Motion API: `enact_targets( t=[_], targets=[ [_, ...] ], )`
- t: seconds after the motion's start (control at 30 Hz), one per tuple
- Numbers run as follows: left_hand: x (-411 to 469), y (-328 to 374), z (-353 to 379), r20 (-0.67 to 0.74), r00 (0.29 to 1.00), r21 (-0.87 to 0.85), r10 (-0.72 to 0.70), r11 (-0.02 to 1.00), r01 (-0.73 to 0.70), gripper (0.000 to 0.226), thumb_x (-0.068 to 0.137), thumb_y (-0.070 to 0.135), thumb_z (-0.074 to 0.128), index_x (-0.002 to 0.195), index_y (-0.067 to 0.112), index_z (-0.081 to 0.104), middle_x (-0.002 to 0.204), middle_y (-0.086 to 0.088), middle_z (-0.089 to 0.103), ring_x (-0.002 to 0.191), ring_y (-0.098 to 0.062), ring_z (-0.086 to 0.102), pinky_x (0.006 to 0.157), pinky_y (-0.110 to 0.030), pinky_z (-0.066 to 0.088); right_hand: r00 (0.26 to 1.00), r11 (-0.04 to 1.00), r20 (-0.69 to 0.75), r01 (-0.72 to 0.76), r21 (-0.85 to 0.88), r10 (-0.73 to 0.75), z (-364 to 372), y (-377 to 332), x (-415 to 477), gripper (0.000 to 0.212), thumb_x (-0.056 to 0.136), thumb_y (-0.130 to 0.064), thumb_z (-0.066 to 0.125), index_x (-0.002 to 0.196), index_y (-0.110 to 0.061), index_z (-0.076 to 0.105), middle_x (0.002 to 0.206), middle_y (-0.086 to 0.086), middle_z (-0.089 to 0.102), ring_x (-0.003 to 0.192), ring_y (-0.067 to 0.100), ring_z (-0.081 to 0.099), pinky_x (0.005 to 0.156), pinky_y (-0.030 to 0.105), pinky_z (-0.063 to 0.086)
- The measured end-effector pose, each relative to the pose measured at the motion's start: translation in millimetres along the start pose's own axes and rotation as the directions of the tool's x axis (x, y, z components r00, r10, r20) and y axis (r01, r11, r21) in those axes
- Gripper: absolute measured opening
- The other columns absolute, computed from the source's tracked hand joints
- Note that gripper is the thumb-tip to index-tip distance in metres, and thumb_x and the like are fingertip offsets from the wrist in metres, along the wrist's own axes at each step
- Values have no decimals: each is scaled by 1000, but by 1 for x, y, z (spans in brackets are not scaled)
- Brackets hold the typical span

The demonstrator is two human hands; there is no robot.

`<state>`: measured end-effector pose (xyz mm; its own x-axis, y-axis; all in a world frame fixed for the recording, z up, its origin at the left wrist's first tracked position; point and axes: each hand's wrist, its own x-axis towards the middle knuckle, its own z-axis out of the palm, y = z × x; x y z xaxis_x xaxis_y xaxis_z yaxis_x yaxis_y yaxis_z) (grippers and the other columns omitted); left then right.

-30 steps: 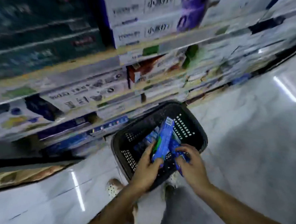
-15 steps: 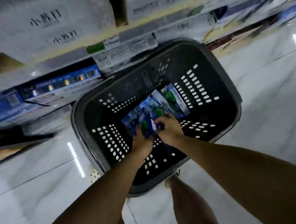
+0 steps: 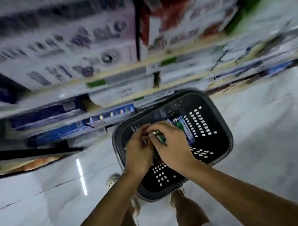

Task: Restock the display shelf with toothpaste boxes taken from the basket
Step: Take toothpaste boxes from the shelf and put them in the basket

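Note:
A black plastic basket (image 3: 219,126) stands on the floor in front of the display shelf (image 3: 118,74). Both my hands are over it, close together. My left hand (image 3: 138,151) and my right hand (image 3: 172,146) have curled fingers round blue and green toothpaste boxes (image 3: 159,137), mostly hidden between the hands. More blue toothpaste boxes in the basket (image 3: 184,128) lie against its right wall. The view is blurred.
The shelf rises in several tiers at the top, packed with white, blue and red boxes; blue boxes (image 3: 58,117) fill its low left tiers. Glossy white floor (image 3: 266,124) lies left and right of the basket. My feet (image 3: 113,179) stand just behind it.
The view has pulled back and up from the basket, which now looks smaller. My hands have lifted from the basket bottom with boxes bunched between them.

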<state>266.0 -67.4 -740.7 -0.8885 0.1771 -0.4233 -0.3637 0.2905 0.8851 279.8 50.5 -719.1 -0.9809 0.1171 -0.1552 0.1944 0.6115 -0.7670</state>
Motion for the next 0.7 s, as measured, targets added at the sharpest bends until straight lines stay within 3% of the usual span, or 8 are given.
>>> enact_targets(
  t=[0.1,0.17,0.3,0.37,0.43,0.57,0.63,0.7],
  targets=[
    [-43,124,-76,-133,958,37,253,968,-250,39,97,8,56,123,37,61,109,21,70,99,3,67,76,-10,51,963,968,-138,244,66,-233,-61,-133,3,14,93,-23,64,106,-24,70,103,-11,67,97,3,62,87,18,49],
    [-75,205,-128,-261,872,99,415,910,-403,33,97,25,57,121,47,59,109,26,68,97,3,66,71,-7,49,877,885,-238,452,112,-418,-99,-221,7,12,94,-23,64,104,-22,70,100,-11,66,96,4,63,83,18,50],
    [-131,321,-227,-502,590,273,632,763,-586,27,92,28,61,116,41,63,100,13,71,88,-7,69,68,-13,52,726,736,-306,669,106,-616,-149,-373,14,12,93,-23,65,101,-17,71,95,-10,66,90,4,63,79,16,48],
    [-148,357,-271,-585,445,374,678,712,-595,27,90,23,63,112,36,65,95,9,72,84,-7,69,72,-20,53,673,695,-347,715,76,-654,-162,-429,20,11,92,-23,65,99,-16,72,92,-8,67,86,7,64,77,20,50],
    [-163,386,-311,-646,348,422,680,698,-579,25,88,22,63,108,36,65,90,8,71,77,-4,67,70,-24,54,619,660,-404,750,49,-673,-170,-474,28,8,89,-20,67,95,-17,72,88,-7,68,81,10,64,74,25,51],
    [-169,421,-366,-643,278,525,714,675,-518,20,86,26,64,105,30,66,87,7,67,75,-12,64,66,-33,54,586,689,-420,710,-145,-693,-172,-515,57,8,86,-21,70,94,-18,71,85,-9,62,82,17,58,75,25,45],
    [-161,433,-378,-580,276,643,766,639,-423,26,84,28,65,109,21,68,93,3,66,82,-16,64,71,-37,53,667,746,-334,579,-328,-666,-171,-521,81,21,85,-32,72,103,-20,71,98,-2,63,99,28,56,88,34,43],
    [-145,443,-376,-481,359,725,799,594,-349,34,84,28,67,116,17,68,100,-1,65,89,-20,64,76,-35,51,780,757,-232,414,-506,-581,-170,-524,100,39,86,-48,66,119,-26,66,125,1,57,122,31,43,105,45,36]
  ],
)
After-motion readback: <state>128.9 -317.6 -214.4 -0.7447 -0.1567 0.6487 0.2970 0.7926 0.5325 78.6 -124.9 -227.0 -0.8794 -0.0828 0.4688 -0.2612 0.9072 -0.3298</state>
